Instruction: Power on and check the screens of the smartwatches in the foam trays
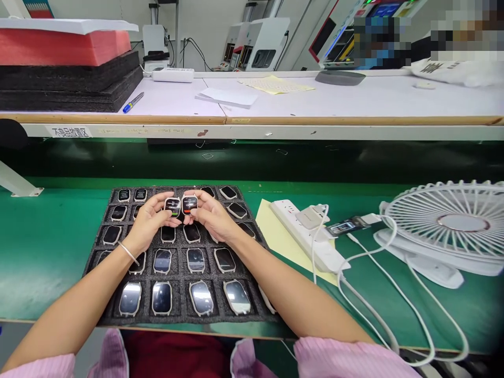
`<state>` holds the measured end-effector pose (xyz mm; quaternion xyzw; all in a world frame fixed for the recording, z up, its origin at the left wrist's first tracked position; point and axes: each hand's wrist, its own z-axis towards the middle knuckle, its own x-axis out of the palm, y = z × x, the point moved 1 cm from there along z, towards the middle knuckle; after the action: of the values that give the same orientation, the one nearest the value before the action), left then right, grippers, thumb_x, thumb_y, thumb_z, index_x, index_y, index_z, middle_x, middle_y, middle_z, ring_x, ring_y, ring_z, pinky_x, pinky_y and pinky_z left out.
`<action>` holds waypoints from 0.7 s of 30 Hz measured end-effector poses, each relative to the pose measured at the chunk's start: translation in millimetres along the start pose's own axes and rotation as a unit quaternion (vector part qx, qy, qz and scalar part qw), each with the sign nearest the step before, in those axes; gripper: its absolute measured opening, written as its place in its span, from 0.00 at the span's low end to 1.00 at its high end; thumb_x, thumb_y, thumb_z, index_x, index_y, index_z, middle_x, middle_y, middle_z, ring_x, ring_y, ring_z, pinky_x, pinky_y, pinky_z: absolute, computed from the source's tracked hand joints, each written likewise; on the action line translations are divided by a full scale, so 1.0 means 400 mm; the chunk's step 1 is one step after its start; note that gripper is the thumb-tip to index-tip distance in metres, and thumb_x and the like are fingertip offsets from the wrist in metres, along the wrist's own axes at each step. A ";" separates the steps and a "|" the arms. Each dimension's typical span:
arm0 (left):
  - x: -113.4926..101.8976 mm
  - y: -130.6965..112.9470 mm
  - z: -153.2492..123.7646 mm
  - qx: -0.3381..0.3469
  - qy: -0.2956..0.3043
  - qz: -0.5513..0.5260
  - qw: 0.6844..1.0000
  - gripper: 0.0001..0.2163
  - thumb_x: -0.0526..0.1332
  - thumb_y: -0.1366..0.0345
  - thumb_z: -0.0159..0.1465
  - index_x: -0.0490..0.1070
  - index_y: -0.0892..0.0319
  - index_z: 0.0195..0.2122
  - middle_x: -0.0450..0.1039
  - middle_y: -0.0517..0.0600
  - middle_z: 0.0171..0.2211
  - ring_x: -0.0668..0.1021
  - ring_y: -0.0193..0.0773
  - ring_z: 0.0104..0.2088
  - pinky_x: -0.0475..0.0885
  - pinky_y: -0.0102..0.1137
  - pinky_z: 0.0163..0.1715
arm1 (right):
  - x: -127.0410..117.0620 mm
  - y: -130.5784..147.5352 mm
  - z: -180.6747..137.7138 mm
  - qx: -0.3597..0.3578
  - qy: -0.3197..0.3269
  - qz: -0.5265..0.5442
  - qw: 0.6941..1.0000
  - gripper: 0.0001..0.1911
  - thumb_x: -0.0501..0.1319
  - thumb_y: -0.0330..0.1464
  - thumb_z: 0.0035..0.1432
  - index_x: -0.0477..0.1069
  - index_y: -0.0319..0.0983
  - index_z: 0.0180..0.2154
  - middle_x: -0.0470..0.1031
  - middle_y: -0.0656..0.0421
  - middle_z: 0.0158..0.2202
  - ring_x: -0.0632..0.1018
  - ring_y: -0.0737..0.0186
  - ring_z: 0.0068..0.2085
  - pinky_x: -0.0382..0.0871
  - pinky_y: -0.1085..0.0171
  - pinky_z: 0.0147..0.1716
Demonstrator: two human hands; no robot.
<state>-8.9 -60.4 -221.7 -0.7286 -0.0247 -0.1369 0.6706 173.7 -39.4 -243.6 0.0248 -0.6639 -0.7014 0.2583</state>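
My left hand (151,220) is closed on a smartwatch case (172,206) whose lit screen shows a green bar at the bottom. Right beside it, my right hand (210,215) grips a second smartwatch case (189,203), its lit screen marked with a red bar. Both thumbs lie near the lower edges of the screens. Under my hands is a black foam tray (179,302) with rows of square pockets, most holding strapless watch cases such as a dark-screened one (161,297). My hands and forearms hide some pockets.
To the right, a white power strip (289,220) lies on yellow paper (268,223), with white cables (394,283) trailing across the green mat. A white fan (444,223) stands further right. Behind is a raised shelf (157,105) carrying foam blocks (79,84), a pen (134,102) and papers (226,97).
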 end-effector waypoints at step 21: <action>-0.026 -0.006 0.018 0.013 -0.115 -0.022 0.993 0.21 0.63 0.67 0.58 0.69 0.57 0.54 0.73 0.44 0.31 0.83 0.35 0.28 0.80 0.32 0.35 | -0.022 -0.003 0.005 0.068 -0.106 0.049 0.991 0.22 0.63 0.26 0.47 0.69 0.42 0.47 0.82 0.60 0.39 0.82 0.63 0.28 0.76 0.61 0.31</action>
<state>-18.1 -51.5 -222.3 -0.7301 -0.1193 -0.0663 0.6696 180.1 -34.1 -247.2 -0.0643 -0.7337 -0.6402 0.2183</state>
